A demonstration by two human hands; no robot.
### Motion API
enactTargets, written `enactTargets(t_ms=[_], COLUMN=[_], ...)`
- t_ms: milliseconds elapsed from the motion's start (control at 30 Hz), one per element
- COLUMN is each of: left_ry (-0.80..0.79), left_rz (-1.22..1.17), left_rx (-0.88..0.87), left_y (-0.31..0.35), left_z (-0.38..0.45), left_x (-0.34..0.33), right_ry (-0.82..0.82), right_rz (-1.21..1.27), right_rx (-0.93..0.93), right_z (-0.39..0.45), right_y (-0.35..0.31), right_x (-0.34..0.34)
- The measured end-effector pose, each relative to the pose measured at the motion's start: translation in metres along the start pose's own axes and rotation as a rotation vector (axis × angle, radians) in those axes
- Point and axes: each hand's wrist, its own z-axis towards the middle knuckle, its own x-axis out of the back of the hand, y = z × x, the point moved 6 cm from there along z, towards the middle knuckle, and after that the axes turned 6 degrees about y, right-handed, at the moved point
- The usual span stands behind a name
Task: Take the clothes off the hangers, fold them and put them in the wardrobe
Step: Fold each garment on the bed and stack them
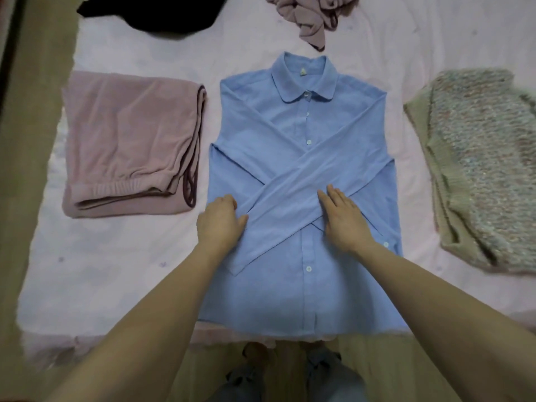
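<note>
Left hand curled at a crossed sleeve's edge, right hand flat, smoothing the blue shirt; crossed sleeves likely to slip apart when folded.

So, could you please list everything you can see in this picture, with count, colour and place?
blue shirt: one, light blue, buttoned, flat on the middle of the bed, sleeves crossed over its front
folded pink garment: one, dusty pink, left of the shirt
knitted sweater: one, beige and speckled pastel, right of the shirt
crumpled garment: one, mauve, above the collar
black garment: one, top left, partly out of frame
bed sheet: one, pale pink, under all the clothes
left hand: fingers curled at the shirt's left edge
right hand: flat on the crossed sleeves
</note>
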Motion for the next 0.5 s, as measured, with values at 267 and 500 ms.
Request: enactTargets(t_ms=[267,500], left_ry=[0.192,0.048], left_rz=[-0.079,0.212], left_rx=[-0.426,-0.718], left_y=[0.123,0.206], left_z=[0.048,0.084], left_x=[0.007,-0.051], right_ry=[0.383,0.210], right_rz=[0.136,0.025], right_rx=[-0.062,0.055], right_z=[0.059,0.122], right_y=[0.039,0.094], right_x=[0.059,0.055])
